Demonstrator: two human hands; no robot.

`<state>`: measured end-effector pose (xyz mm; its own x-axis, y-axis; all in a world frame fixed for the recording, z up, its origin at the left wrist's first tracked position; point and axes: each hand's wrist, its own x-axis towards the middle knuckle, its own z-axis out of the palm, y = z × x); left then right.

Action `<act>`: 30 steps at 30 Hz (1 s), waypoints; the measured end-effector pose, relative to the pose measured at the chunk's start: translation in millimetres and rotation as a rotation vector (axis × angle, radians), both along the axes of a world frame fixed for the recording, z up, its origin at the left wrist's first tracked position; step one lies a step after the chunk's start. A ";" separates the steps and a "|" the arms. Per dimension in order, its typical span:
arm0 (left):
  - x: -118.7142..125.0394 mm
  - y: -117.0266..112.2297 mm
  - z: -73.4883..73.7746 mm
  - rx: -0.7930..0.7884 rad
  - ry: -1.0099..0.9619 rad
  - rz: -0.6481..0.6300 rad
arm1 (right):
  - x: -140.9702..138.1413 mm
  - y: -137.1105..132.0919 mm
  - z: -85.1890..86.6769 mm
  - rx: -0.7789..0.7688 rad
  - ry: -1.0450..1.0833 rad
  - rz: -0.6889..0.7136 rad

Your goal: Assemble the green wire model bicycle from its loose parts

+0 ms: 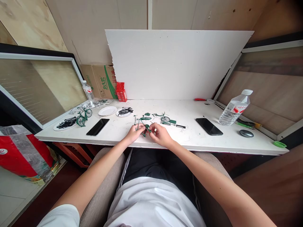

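Note:
Near the front edge of the white table, a partly built green model bicycle (139,121) is between my hands. My left hand (135,133) is closed around its frame from the left. From the right, the fingers of my right hand (160,135) pinch at a small green part (147,127) by the frame; the exact contact is too small to make out. Just beyond lie loose green and black pieces, with a spoked wheel (165,119), a green block (173,121) and a thin dark rod (181,126) among them.
A finished-looking green bicycle (83,117) stands at the left beside a plate of black parts (59,126). Phones (98,127) (208,126) lie on both sides. Water bottles (235,108) (87,90), a red box (121,92) and pliers (245,122) stand or lie farther out.

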<state>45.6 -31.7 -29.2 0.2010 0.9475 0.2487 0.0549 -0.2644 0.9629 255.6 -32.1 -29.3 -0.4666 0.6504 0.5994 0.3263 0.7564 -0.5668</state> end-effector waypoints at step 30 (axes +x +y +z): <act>2.0 -3.3 -1.8 0.133 0.127 -0.051 | -1.4 -1.1 -5.4 0.163 -0.200 -0.010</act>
<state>47.7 -35.0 -30.9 0.2853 0.8959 0.3405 0.1574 -0.3942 0.9054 254.2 -33.2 -34.7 -0.5805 0.5582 0.5928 0.4277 0.8285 -0.3614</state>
